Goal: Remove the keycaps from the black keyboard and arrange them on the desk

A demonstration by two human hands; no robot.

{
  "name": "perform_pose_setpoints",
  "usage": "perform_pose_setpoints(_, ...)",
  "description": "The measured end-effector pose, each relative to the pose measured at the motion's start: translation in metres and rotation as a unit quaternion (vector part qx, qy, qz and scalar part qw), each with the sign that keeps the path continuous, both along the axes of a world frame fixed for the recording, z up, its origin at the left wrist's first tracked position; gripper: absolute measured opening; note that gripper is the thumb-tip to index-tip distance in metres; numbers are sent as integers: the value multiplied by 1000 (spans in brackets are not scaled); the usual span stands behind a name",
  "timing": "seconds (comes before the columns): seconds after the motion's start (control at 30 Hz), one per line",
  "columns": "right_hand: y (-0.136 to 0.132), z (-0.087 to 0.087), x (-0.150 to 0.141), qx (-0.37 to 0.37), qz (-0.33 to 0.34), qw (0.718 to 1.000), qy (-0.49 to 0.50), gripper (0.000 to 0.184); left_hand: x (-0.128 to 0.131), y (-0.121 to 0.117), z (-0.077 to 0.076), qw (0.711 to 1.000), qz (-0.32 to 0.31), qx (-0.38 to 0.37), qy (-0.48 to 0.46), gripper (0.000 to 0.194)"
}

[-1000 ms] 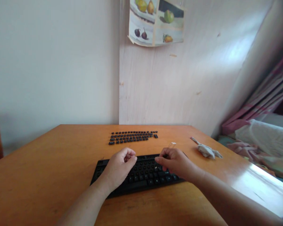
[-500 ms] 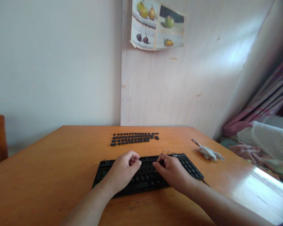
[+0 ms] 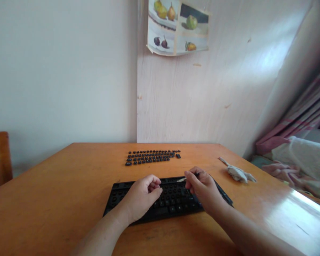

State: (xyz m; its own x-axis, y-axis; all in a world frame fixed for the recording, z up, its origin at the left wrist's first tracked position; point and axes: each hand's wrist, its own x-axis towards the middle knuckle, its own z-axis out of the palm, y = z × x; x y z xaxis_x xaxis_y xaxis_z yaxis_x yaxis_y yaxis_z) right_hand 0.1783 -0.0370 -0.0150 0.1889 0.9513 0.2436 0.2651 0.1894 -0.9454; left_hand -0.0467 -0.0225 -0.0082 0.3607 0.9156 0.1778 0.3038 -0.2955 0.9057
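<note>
A black keyboard (image 3: 173, 199) lies on the wooden table in front of me, with part of its upper key area looking bare of caps. My left hand (image 3: 145, 195) rests over its left half, fingers curled in and the thumb close to them. Whatever may be inside that curl is hidden. Over the right half, my right hand (image 3: 200, 185) pinches a thin tool with a pale tapered tip (image 3: 181, 180), which points left above the keyboard's upper rows. Behind the keyboard, loose black keycaps (image 3: 149, 158) lie in several rows.
A crumpled pale cloth (image 3: 238, 174) lies on the table (image 3: 56, 199) to the right. A wooden chair (image 3: 0, 156) stands at the left edge. The wall (image 3: 176, 103) rises behind the table, with fruit pictures (image 3: 173, 32) taped up.
My right hand has lifted and shifted right, and the tool's pale tip is now in plain sight. My left hand stays nearly in place, its thumb and fingertips slightly shifted.
</note>
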Motion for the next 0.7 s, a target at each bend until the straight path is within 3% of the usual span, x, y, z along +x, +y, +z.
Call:
perform_pose_setpoints(0.33,-23,10,-36,116,72,990,-46,29,7,-11,11,973,-84,-126,-172,37)
perform_pose_setpoints(0.57,-28,2,-42,116,123,985,-22,20,5,-11,14,962,-76,-152,-212,35)
perform_pose_setpoints(0.7,-27,3,-37,194,105,974,-49,18,5,-11,14,956,-95,-161,-224,31)
